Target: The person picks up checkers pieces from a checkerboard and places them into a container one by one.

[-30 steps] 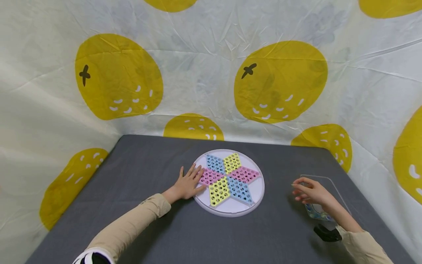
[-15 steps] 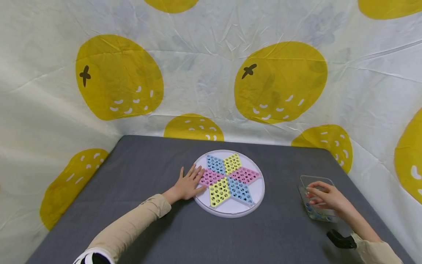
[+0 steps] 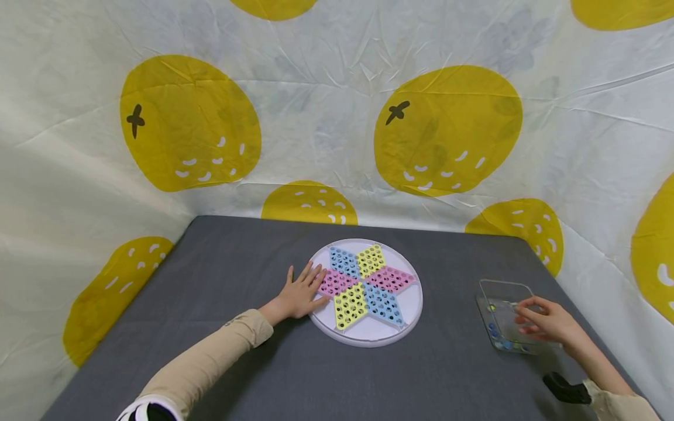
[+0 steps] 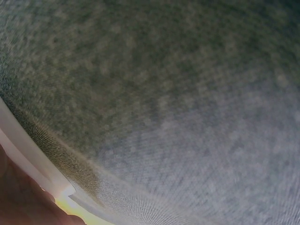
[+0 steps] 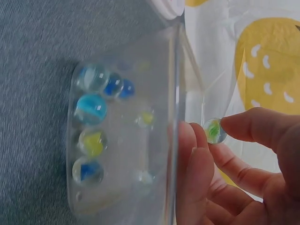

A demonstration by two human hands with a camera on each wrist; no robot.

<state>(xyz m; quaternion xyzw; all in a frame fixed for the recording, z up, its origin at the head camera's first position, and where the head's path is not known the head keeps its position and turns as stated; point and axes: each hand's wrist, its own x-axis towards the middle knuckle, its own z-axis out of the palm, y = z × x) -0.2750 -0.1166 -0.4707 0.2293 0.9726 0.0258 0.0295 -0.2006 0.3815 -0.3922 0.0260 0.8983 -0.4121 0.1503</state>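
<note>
My left hand lies with fingers spread on the left rim of a round white Chinese checkers board, whose star has pink, yellow and blue points. In the left wrist view, only part of that hand and the board's edge show, at the lower left. My right hand is over the right side of a clear plastic box. Between thumb and fingertips it pinches a clear marble with a green swirl, near the box's rim. Inside the box, several blue, yellow and white marbles rest on the bottom.
A dark grey cloth covers the table. Behind and beside it hangs a white curtain printed with large yellow fruit. A black strap is on the right wrist.
My right hand has moved to the right, from the box's left side to over its right part, uncovering more of the box. My left hand and the board have stayed in place.
</note>
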